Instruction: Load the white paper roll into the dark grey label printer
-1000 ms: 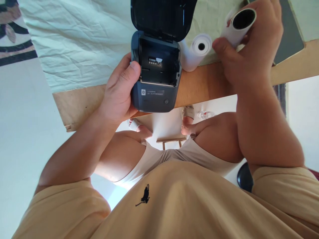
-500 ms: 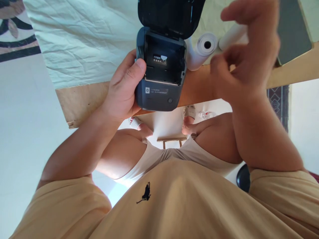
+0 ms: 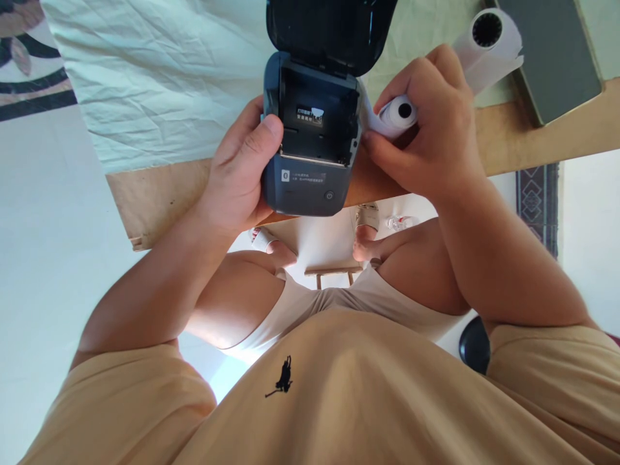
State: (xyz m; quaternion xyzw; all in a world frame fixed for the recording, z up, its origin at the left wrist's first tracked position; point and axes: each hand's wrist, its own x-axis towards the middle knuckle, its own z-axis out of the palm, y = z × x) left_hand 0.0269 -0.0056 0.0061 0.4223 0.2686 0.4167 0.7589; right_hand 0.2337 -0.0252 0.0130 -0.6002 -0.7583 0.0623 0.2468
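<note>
White paper wound tight on a small core sits inside the right hand (image 3: 431,139), whose fingers and thumb are closed around the paper roll (image 3: 398,115) just right of centre in the upper part of the frame. Only its round end and a strip of its side show past the fingers. It looks light and fairly firm across its width, though the outer wrap is soft and could crease or unwind, so a hold around the barrel, as here, seems the safer one.

Touching the roll's left side stands the printer (image 3: 312,139), a dark grey box at upper centre. The left hand (image 3: 237,177) clasps its left wall, thumb resting on the rim. Hard plastic of this sort probably handles stiffly and a little slick. The lid (image 3: 329,26) is swung up and back, and the open bay (image 3: 314,123) beneath holds no roll, only a small printed label on its back wall.

Further out, at the upper right, a second roll (image 3: 489,39) with a wide dark core lies on the desk (image 3: 155,194) beside a dark flat tablet (image 3: 552,55). Pale crumpled cloth (image 3: 159,77) covers the desk's far part.
</note>
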